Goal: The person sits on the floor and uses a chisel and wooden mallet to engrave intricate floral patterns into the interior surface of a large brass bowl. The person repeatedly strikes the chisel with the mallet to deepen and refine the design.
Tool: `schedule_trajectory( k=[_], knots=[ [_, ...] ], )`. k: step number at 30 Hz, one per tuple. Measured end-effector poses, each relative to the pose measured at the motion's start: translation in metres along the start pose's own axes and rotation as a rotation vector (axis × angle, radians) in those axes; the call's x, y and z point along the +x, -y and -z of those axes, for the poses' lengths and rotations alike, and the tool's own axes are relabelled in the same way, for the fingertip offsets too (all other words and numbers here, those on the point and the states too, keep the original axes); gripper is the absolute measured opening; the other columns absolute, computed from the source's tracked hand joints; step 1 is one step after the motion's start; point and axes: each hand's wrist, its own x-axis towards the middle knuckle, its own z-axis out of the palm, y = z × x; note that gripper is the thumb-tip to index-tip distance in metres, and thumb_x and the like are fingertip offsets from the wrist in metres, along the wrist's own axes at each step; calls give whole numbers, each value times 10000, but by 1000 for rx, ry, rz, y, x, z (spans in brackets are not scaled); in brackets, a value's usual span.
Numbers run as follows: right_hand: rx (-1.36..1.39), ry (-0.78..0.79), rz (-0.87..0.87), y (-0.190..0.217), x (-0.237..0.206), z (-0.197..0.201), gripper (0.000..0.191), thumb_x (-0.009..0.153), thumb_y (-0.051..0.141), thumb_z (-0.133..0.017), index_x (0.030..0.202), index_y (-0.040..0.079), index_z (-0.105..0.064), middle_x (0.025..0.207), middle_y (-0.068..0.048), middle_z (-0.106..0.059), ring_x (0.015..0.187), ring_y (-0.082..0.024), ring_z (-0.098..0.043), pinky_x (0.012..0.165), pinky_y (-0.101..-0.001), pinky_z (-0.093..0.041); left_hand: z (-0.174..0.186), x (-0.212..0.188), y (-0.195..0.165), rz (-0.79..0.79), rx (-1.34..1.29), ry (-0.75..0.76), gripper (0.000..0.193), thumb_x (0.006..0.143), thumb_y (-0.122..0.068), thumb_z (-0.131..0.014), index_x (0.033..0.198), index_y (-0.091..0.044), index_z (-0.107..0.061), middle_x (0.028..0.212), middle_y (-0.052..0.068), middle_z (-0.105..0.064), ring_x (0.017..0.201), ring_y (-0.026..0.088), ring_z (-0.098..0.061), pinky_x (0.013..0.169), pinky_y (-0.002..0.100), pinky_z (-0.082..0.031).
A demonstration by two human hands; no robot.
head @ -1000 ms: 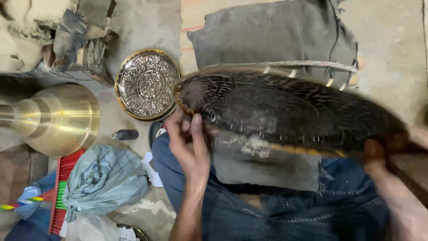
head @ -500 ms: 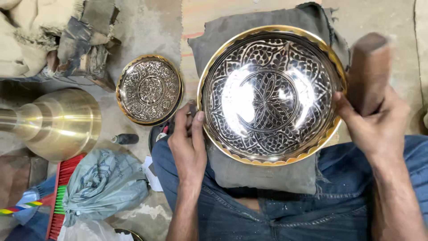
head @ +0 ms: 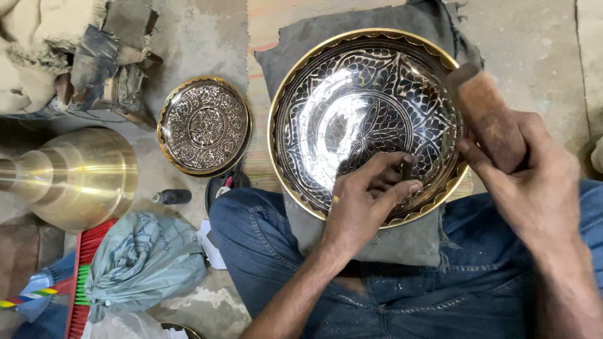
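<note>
1. Left hand (head: 361, 204): reaches over the near rim into the large engraved bowl (head: 352, 107). Thumb and fingers are drawn together on the inner wall, pinching a small dark tool whose form cannot be made out.

2. Right hand (head: 534, 182): closed in a fist round a brown wooden mallet (head: 487, 116). The mallet head stands above the bowl's right rim, tilted toward the centre.

3. Large engraved bowl: round, mouth upward, gold scalloped rim, dark interior cut with silver leaf and flower patterns; bright glare lies across the bottom. It rests on a grey cloth pad (head: 402, 242) that lies on the person's lap, with more of the pad showing beyond the far rim.

4. Lap: blue jeans (head: 264, 251), knees apart, the person seated on the floor (head: 201, 37) of bare concrete.

5. Small engraved plate (head: 204, 125): round, gold-edged, lying flat on the floor just left of the bowl, apart from it.

6. Small dark bottle (head: 169, 197): lying on its side below the plate, near the left knee.

7. Brass vessel (head: 78, 176): large, polished, bell-shaped, lying on its side at the left edge.

8. Grey-green plastic bag (head: 141, 263): crumpled, at lower left, beside a red brush (head: 81, 276).

9. Pale rags (head: 56, 44): heaped at upper left.
</note>
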Motion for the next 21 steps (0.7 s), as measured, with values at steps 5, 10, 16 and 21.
schedule_trajectory(
  k=[5, 10, 16, 21],
  knots=[
    [-149, 124, -123, 10, -4, 25, 491, 870, 109, -818, 1319, 18, -641, 1009, -208, -744, 876, -275, -748, 748, -393, -595, -4, 7, 17, -189, 51, 48, 369, 964, -258, -724, 1276, -73, -658, 1134, 109, -765, 978, 176, -778, 807, 304, -693],
    [-190, 244, -70, 6, -4, 32, 605, 753, 11, -799, 1334, 39, -635, 1043, -182, -742, 928, -289, -744, 791, -376, -575, -4, 6, 24, -323, 127, 59, 342, 979, -230, -697, 1273, -57, -670, 1192, 125, -762, 1027, 199, -778, 842, 320, -680],
    [-209, 275, 4, -2, -4, 35, 605, 703, -32, -781, 1289, 37, -650, 1070, -183, -723, 960, -307, -722, 824, -374, -562, -1, 6, 21, -257, 84, 82, 348, 969, -204, -715, 1276, -46, -671, 1161, 115, -770, 1008, 193, -787, 828, 307, -694],
    [-83, 375, -161, 3, -2, 36, 566, 815, -28, -709, 1361, 102, -640, 1014, -114, -741, 906, -242, -757, 822, -355, -577, 0, 3, 18, -176, 88, 79, 357, 950, -187, -715, 1269, -35, -665, 1118, 118, -774, 951, 192, -791, 776, 308, -695]
  ],
)
